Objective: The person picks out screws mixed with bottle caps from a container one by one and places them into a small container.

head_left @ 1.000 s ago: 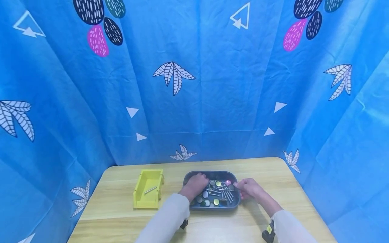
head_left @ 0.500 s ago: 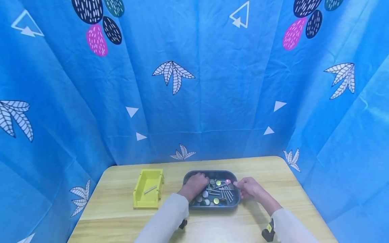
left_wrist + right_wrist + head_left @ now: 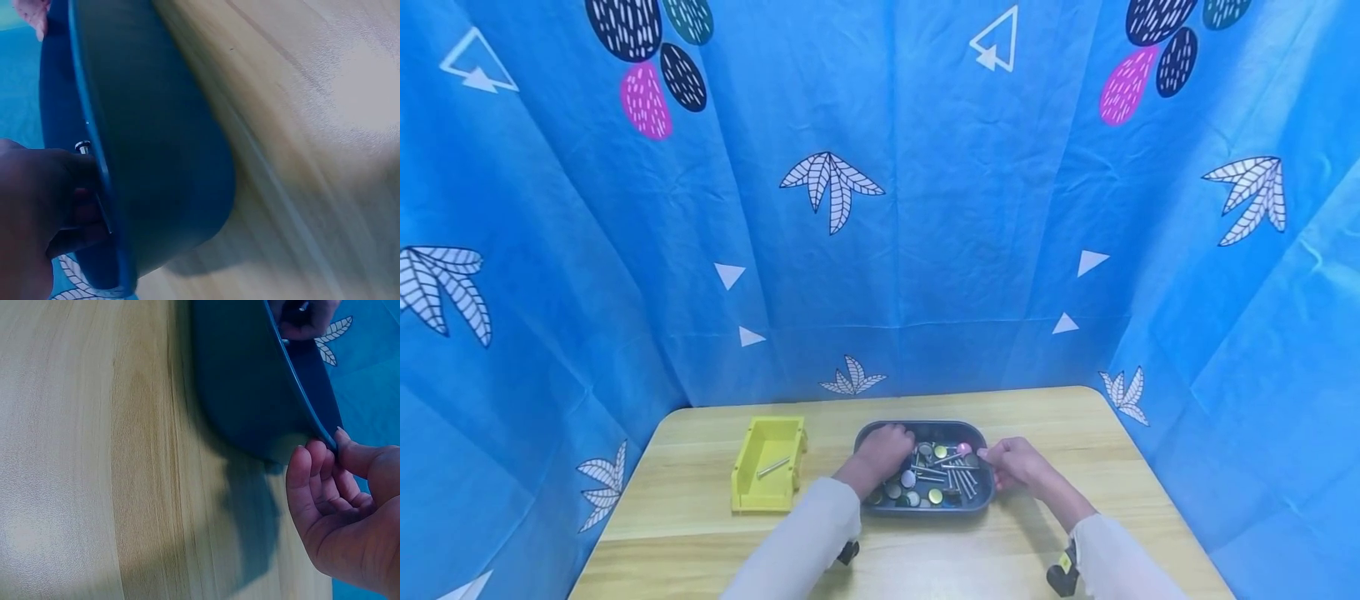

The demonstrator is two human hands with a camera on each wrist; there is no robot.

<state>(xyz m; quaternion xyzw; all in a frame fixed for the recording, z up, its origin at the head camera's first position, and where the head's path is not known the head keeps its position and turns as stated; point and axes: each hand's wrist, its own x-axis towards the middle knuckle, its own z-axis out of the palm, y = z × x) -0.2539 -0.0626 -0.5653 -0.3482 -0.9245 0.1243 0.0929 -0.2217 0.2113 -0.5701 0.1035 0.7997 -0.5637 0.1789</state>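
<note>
A dark tray is sitting near the middle of the bench. Shiny metal pins are lying in it in a messy bunch, mostly to the right. Round caps are lying around them: some are looking gray, two are looking yellow, and a pink cap is resting near the far right corner. The left hand is reaching into the tray's left end, with its fingers bending down inside. Up close, a pin head is poking up just beside that hand, but I cannot tell if the fingers are holding anything. The right hand is pinching the tray's right rim between its thumb and fingers. Pale sleeves are showing behind both hands, and a black gadget is peeking out under each one. To the left, a yellow bin is standing apart from the tray, and a single pin is lying inside it at a slant. A blue cloth with white leaves is hanging behind the bench.
</note>
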